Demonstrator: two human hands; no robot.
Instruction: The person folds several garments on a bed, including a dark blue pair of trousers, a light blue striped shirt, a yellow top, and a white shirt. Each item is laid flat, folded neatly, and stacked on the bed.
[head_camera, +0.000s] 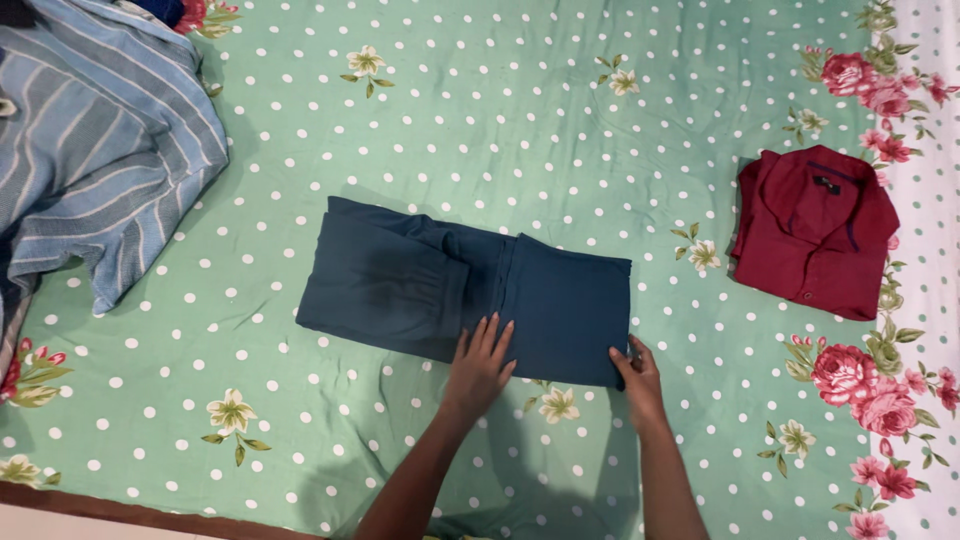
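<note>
Bed (480, 100): green polka-dot sheet, floral border at right edge. Far left: striped blue shirt (100, 150), loosely heaped. Centre: dark teal folded garment (400, 275), flat rectangle. Left hand (478, 368): grip released, palm flat on garment's near edge. Right hand (638, 375): grip pinching garment's near right corner. Right: maroon folded shirt (815, 230), well apart.

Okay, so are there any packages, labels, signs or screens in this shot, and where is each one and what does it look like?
Neck label: inside the collar of the folded maroon shirt at right on the bedsheet; a small dark rectangle, too small to tell more.
No packages, signs or screens are in view.
</note>
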